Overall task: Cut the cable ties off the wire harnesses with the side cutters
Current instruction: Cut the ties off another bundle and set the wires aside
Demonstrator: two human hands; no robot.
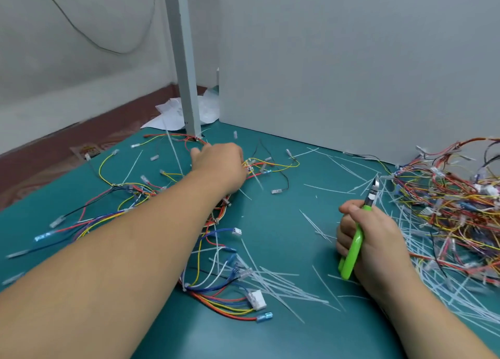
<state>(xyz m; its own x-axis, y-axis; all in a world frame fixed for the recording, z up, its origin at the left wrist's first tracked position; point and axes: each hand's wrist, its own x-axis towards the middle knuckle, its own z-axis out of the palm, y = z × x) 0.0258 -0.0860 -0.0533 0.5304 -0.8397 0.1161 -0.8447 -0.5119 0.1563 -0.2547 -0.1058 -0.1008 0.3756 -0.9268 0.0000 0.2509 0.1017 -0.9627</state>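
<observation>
Teal table [284, 223], grey partition [351, 61], grey post [186, 74], reddish floor [54, 153]

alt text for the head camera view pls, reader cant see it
A person's right hand grips green side cutters, tips pointing away, over a teal table, while the left hand reaches forward to a spread wire harness. Loose white cable ties litter the table, and a tangled harness pile lies to the right.
</observation>
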